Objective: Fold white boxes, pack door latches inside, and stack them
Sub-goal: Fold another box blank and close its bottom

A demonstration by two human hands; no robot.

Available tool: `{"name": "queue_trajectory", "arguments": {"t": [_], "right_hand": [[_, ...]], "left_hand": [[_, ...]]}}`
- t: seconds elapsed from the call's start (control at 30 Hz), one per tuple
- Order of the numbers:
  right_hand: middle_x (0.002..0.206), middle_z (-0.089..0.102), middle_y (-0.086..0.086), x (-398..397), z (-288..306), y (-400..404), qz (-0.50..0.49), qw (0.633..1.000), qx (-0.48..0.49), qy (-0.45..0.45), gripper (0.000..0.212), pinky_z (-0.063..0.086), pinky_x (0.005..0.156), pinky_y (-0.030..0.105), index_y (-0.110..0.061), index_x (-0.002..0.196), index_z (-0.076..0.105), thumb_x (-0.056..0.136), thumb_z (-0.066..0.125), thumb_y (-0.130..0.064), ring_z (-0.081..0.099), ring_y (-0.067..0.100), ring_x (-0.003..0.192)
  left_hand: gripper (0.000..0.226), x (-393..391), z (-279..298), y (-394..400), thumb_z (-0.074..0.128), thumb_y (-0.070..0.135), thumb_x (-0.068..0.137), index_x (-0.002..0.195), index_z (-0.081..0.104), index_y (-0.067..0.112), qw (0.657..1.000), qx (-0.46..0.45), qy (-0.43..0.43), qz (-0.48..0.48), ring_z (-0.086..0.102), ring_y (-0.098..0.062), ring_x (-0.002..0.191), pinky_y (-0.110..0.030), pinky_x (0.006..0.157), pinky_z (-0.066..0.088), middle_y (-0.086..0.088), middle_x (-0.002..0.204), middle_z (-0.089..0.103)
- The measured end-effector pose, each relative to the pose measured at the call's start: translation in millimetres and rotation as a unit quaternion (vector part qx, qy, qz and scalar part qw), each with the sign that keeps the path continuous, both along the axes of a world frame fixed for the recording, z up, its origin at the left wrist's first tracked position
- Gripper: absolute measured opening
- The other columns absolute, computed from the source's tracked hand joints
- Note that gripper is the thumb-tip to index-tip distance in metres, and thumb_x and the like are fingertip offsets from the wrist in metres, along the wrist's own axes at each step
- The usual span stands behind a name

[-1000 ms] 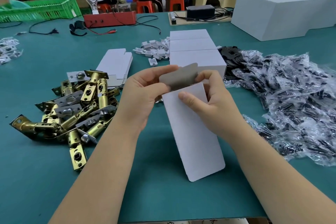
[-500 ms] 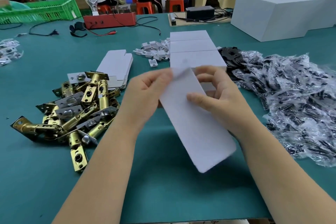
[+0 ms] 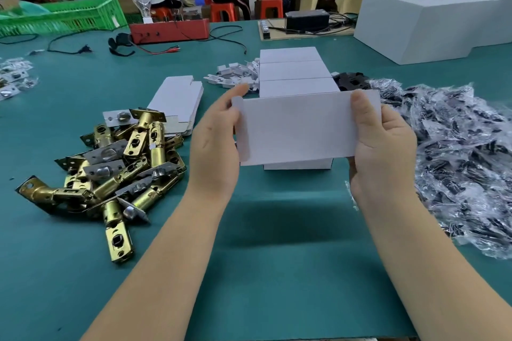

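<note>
Two hands hold one white box (image 3: pixel 297 130) crosswise above the green worktop (image 3: pixel 277 271), long axis running left to right. Left hand (image 3: pixel 214 147) grips the left end, thumb in front of the end flap, fingers curled behind. Right hand (image 3: pixel 383 144) grips the right end, thumb pressed on the near face, fingers wrapped behind (their tips hidden by the card). Both grips are clamped on the box; it is clear of the worktop, its shadow lying below toward the person. Directly behind the grip, and partly covered by the held box, stands a stack of finished white boxes (image 3: pixel 295 72) in a row running away from the person. Left of the left grip, a loose heap of brass door latches (image 3: pixel 116 163) lies on the worktop, and beyond that heap a pile of flat box blanks (image 3: pixel 177 99). Right of the right grip, a spread of clear plastic bags with dark parts (image 3: pixel 457 158). Beyond the stack, small white plastic pieces (image 3: pixel 232 75) lie scattered, and far right a large white carton (image 3: pixel 424 22).
</note>
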State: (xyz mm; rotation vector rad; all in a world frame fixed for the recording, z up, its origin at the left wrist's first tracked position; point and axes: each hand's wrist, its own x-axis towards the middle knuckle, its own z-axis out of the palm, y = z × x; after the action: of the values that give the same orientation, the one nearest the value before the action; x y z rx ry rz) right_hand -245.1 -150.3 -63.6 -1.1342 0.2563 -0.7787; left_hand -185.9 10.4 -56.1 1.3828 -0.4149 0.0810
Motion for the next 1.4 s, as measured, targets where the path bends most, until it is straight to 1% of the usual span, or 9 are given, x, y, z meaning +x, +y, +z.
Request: {"name": "queue_trajectory", "arguments": {"t": [0.23, 0.37, 0.5, 0.67, 0.83, 0.93, 1.2, 1.3, 1.4], "right_hand": [[0.064, 0.058, -0.007, 2.1, 0.4, -4.2, -0.057, 0.998, 0.018, -0.005, 0.042, 0.044, 0.06, 0.03, -0.022, 0.055, 0.062, 0.095, 0.056, -0.035, 0.052, 0.014, 0.066], [0.067, 0.059, -0.004, 4.6, 3.0, -9.4, -0.059, 0.995, 0.073, 0.022, 0.04, 0.043, 0.066, 0.035, -0.021, 0.056, 0.062, 0.093, 0.059, -0.035, 0.052, 0.018, 0.07], [0.063, 0.057, -0.007, 3.7, 2.8, -9.8, -0.072, 0.995, 0.061, 0.038, 0.042, 0.041, 0.065, 0.035, -0.022, 0.053, 0.062, 0.092, 0.06, -0.037, 0.05, 0.015, 0.066], [0.07, 0.051, -0.001, 3.4, 2.4, -7.1, -0.048, 0.998, 0.022, 0.026, 0.032, 0.036, 0.069, 0.04, -0.02, 0.066, 0.052, 0.093, 0.058, -0.037, 0.043, 0.023, 0.076], [0.073, 0.052, 0.001, 5.2, 1.6, -6.5, -0.028, 0.999, 0.015, 0.024, 0.029, 0.036, 0.068, 0.038, -0.019, 0.07, 0.056, 0.094, 0.058, -0.035, 0.044, 0.023, 0.078], [0.072, 0.051, 0.001, 5.6, 0.3, -6.2, -0.029, 0.999, 0.005, 0.022, 0.029, 0.034, 0.068, 0.038, -0.019, 0.07, 0.056, 0.094, 0.057, -0.035, 0.043, 0.023, 0.077], [0.067, 0.064, -0.008, 5.3, 0.5, -6.0, 0.005, 0.999, 0.042, 0.015, 0.036, 0.048, 0.058, 0.025, -0.023, 0.061, 0.069, 0.093, 0.059, -0.034, 0.058, 0.009, 0.062], [0.068, 0.067, -0.006, 6.4, 0.2, -8.2, 0.016, 0.998, 0.062, 0.025, 0.035, 0.05, 0.054, 0.023, -0.02, 0.061, 0.068, 0.094, 0.06, -0.03, 0.061, 0.009, 0.06], [0.068, 0.067, -0.007, 6.8, 0.1, -12.3, 0.018, 0.998, 0.041, 0.034, 0.036, 0.05, 0.057, 0.025, -0.023, 0.06, 0.071, 0.093, 0.06, -0.031, 0.06, 0.009, 0.062]], "left_hand": [[0.038, -0.8, -6.0, -1.6, 0.046, 0.033, 0.098, 0.132, 0.057, 0.02, 0.994, 0.064, -0.086, 0.034, 0.053, 0.018, 0.108, -0.008, 0.095, 0.04, 0.029, 0.104, 0.062], [0.025, 3.4, -4.1, 2.3, 0.05, 0.033, 0.093, 0.111, 0.065, 0.04, 0.998, 0.02, -0.059, 0.005, 0.059, -0.004, 0.116, -0.036, 0.104, 0.045, 0.01, 0.118, 0.069], [0.024, 0.4, -5.1, -1.9, 0.05, 0.035, 0.094, 0.109, 0.065, 0.044, 0.997, 0.02, -0.048, -0.049, 0.056, -0.007, 0.122, -0.039, 0.107, 0.043, 0.015, 0.121, 0.067], [0.03, -5.1, -3.3, -3.7, 0.042, 0.031, 0.098, 0.105, 0.07, 0.038, 0.996, -0.038, -0.012, -0.075, 0.064, -0.005, 0.109, -0.017, 0.081, 0.051, 0.011, 0.114, 0.07], [0.028, -0.1, 0.7, 3.3, 0.043, 0.039, 0.095, 0.103, 0.069, 0.045, 0.999, 0.003, -0.009, -0.036, 0.064, -0.011, 0.104, -0.027, 0.087, 0.052, 0.006, 0.105, 0.07], [0.027, -0.6, 2.1, 5.6, 0.044, 0.042, 0.094, 0.102, 0.069, 0.05, 0.999, 0.019, -0.028, -0.03, 0.054, -0.017, 0.085, -0.028, 0.073, 0.047, -0.003, 0.092, 0.057], [0.031, -7.4, 1.2, 0.7, 0.027, 0.027, 0.105, 0.12, 0.054, 0.03, 0.995, -0.014, -0.053, -0.086, 0.064, 0.009, 0.093, -0.011, 0.069, 0.05, 0.029, 0.097, 0.068], [0.036, -7.3, 2.5, 1.2, 0.024, 0.043, 0.098, 0.126, 0.046, 0.038, 0.986, -0.01, -0.013, -0.168, 0.068, -0.009, 0.081, -0.029, 0.045, 0.051, 0.015, 0.101, 0.069], [0.031, -7.9, 3.0, 1.8, 0.026, 0.042, 0.099, 0.119, 0.05, 0.04, 0.989, 0.024, 0.016, -0.144, 0.069, -0.022, 0.069, -0.027, 0.037, 0.045, 0.007, 0.098, 0.068]]}}
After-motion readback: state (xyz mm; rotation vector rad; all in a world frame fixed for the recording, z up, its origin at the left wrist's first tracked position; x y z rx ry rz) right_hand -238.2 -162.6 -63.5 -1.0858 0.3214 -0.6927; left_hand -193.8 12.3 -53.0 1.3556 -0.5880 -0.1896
